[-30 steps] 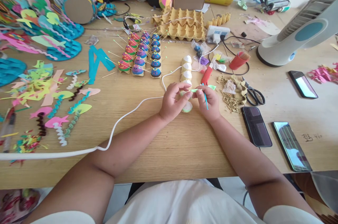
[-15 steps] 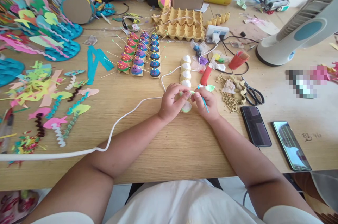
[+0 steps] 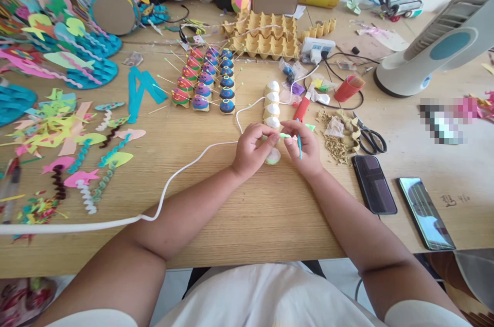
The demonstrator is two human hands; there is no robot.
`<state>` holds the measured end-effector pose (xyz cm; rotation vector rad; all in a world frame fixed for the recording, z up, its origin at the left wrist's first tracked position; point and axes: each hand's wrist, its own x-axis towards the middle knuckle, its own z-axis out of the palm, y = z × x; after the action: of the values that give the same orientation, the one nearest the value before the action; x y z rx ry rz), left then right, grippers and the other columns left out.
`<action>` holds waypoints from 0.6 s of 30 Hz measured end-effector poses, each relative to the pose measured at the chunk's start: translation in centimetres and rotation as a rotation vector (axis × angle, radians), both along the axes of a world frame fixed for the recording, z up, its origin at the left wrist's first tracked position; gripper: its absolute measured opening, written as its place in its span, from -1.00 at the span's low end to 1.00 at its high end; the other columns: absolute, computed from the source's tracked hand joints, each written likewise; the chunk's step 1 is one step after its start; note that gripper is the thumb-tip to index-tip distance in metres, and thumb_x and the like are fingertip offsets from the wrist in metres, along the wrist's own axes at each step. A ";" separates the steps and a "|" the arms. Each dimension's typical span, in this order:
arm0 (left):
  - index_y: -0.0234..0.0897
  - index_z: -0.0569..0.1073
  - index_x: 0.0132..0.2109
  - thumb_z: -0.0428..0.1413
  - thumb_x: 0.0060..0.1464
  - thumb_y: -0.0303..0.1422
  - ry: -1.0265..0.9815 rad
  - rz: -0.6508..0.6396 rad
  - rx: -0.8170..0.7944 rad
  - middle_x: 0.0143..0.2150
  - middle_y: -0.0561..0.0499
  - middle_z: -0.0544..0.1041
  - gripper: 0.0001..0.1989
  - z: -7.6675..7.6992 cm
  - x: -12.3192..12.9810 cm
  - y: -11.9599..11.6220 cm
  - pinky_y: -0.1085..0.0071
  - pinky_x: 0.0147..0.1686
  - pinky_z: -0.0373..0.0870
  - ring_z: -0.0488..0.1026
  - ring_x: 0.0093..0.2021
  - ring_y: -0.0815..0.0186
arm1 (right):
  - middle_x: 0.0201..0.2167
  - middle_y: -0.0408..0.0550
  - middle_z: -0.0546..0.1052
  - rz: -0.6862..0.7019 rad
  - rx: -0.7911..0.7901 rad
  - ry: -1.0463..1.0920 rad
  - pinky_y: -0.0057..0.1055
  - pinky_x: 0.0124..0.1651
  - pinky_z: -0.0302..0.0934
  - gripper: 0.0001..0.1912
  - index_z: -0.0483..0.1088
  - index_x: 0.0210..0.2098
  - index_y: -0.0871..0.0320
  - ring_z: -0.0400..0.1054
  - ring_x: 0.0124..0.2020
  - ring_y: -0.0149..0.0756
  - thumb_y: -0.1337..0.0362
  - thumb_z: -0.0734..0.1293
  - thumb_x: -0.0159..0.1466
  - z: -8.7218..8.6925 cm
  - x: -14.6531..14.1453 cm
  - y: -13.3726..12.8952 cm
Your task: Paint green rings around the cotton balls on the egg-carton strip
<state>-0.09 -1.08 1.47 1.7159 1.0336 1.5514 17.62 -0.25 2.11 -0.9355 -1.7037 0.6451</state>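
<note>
My left hand [image 3: 253, 148] is closed in a pinch beside the strip of white-topped egg-carton cups [image 3: 273, 109], at its near end. Between my two hands is a small piece of light green material [image 3: 284, 135], pinched by the left fingertips. In my right hand [image 3: 304, 148] a thin blue stick [image 3: 299, 143] stands nearly upright between the fingers. The nearest cup [image 3: 272, 156] shows a pale top with a green rim, just below my fingers. Part of the strip is hidden behind the hands.
Rows of painted egg-carton caterpillars [image 3: 202, 88] stand behind to the left. A white cable [image 3: 185, 166] crosses my left forearm. Scissors [image 3: 371, 137], two phones [image 3: 374, 184], a red glue gun [image 3: 303, 107] and a fan [image 3: 420, 44] lie or stand to the right.
My right hand has opened its fingertips a little away from the left, and the blue stick has turned more upright. The green piece now shows between the hands. My left hand has barely moved.
</note>
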 end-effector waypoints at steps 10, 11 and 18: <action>-0.18 0.57 -0.33 0.06 0.42 0.16 -0.095 0.014 -0.090 -0.33 -0.03 0.61 -0.44 0.0 0.1 0.0 0.23 -0.09 0.47 0.54 -0.23 0.25 | -0.44 -0.11 0.61 -0.031 -0.078 0.050 -0.28 -0.24 0.37 -0.51 0.51 -0.38 0.06 0.43 -0.39 -0.31 -0.21 0.40 0.41 0.4 -0.3 -0.3; -0.18 0.59 -0.31 0.05 0.42 0.16 -0.120 0.020 -0.111 -0.31 -0.04 0.62 -0.43 0.0 0.2 0.0 0.24 -0.08 0.48 0.56 -0.22 0.25 | -0.49 -0.13 0.56 -0.046 -0.093 0.071 -0.30 -0.28 0.33 -0.46 0.47 -0.44 0.07 0.38 -0.43 -0.33 -0.23 0.38 0.41 0.4 -0.2 -0.3; -0.17 0.61 -0.27 0.08 0.39 0.18 -0.124 0.031 -0.139 -0.27 -0.05 0.62 -0.46 -0.2 0.3 0.0 0.24 -0.05 0.51 0.58 -0.17 0.22 | -0.62 -0.13 0.48 -0.051 -0.169 0.129 -0.31 -0.37 0.28 -0.32 0.43 -0.58 0.07 0.35 -0.52 -0.36 -0.28 0.28 0.45 0.3 -0.3 0.0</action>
<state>0.17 -1.06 1.29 1.4969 1.0827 1.5465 17.36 -0.27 2.39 -1.0301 -1.5236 0.8079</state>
